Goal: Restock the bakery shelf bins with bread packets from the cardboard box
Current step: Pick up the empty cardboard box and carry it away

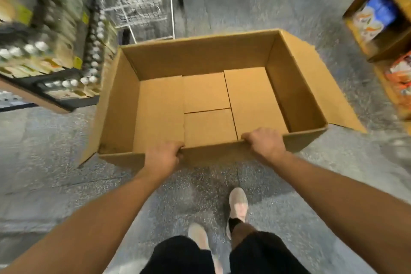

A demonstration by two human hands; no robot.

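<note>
Both my left hand (163, 158) and right hand (265, 142) grip the empty cardboard box (206, 93) rim; I should keep it level.

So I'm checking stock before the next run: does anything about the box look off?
Yes: the cardboard box is empty, its bare bottom flaps showing and no bread packets inside. The left hand and right hand each grip its near rim, holding it level. No tears or spills are visible.
</note>
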